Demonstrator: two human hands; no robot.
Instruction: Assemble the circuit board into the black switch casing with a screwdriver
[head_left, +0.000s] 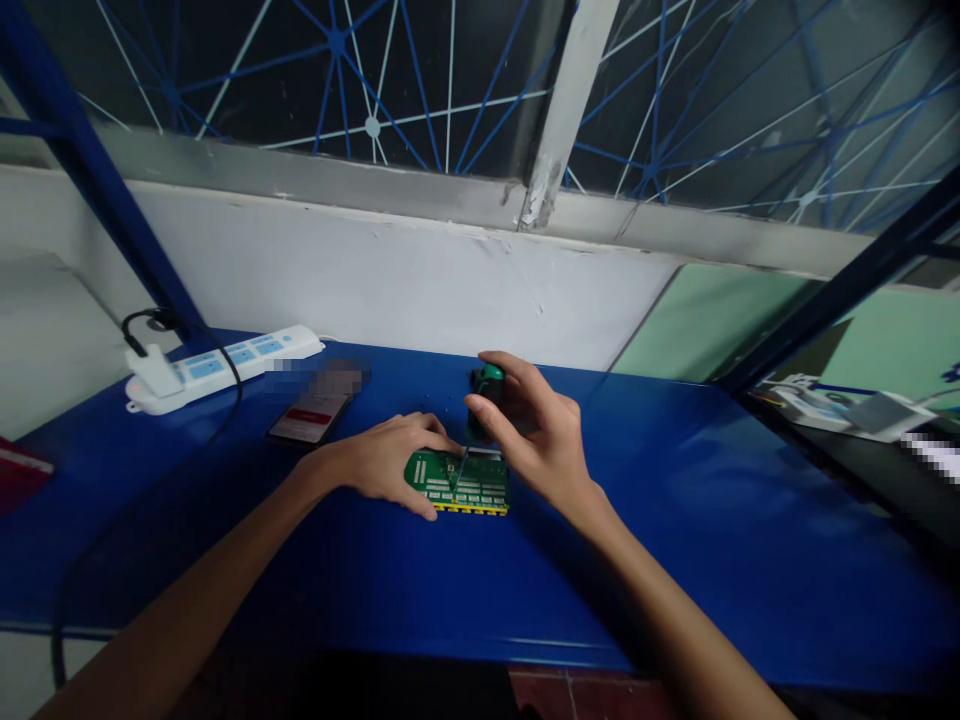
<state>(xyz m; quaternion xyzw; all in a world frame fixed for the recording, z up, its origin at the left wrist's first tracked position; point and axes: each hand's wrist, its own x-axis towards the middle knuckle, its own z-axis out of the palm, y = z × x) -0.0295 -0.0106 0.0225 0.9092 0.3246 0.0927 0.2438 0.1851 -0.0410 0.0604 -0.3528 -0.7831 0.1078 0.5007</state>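
1. One blue table point(712, 520) is seen, spanning the view from left to right beneath a white wall and a glazed window with blue and white lines. Everything listed below is borne by it.
2. One white power strip point(217, 365) is laid at the far left of the table, against the wall. One white plug is seated at its left end, and one black cable point(225, 385) is led from it down over the table's front edge.
3. Two hands are counted, both the person's own. The left hand point(390, 465) is laid flat, palm down, and pressed on the left end of the circuit board, with the thumb stretched along the board's near edge. The right hand point(536, 430) is curled around the handle of the screwdriver, with the fingertips pinched on its top.
4. One green circuit board point(469, 485) is laid flat near the middle of the table, between the two hands. Rows of pale contacts are shown on its face and a yellow strip along its near edge.
5. One phone point(311, 415) is laid face up, left of the board and well apart from it, just in front of the power strip.
6. One screwdriver point(484, 385), green and black in the handle, is held nearly upright, its thin tip set down on the board.
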